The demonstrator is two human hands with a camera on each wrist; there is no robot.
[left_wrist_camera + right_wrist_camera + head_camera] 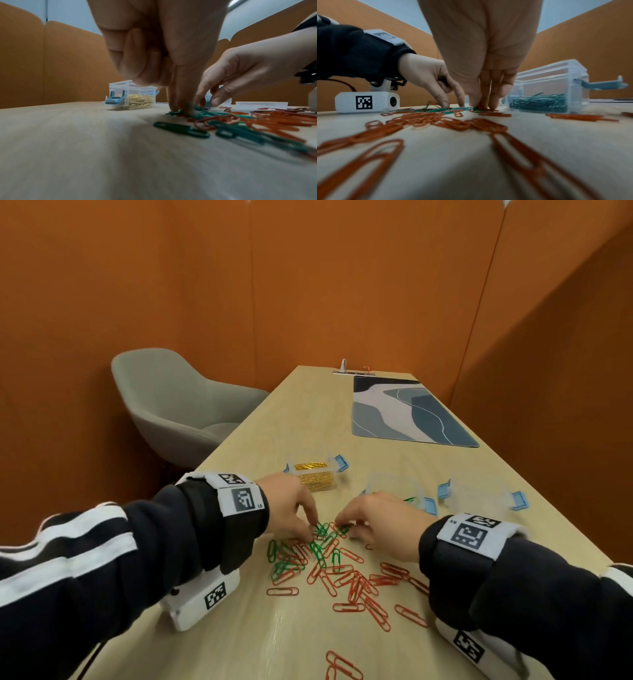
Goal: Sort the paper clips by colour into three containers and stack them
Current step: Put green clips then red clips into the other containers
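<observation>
Green paper clips [318, 549] being picked from the mixed pile.
Left hand [291, 510] pinching green clips; right hand [376, 520] fingertips down, grip unclear; next, into the green-clip container [556, 92].

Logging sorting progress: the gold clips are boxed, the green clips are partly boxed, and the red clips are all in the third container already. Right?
Not quite. The red paper clips lie loose on the table, and the third container looks empty in the head view. The gold paper clips are boxed, and the right wrist view shows green paper clips in their container.
</observation>
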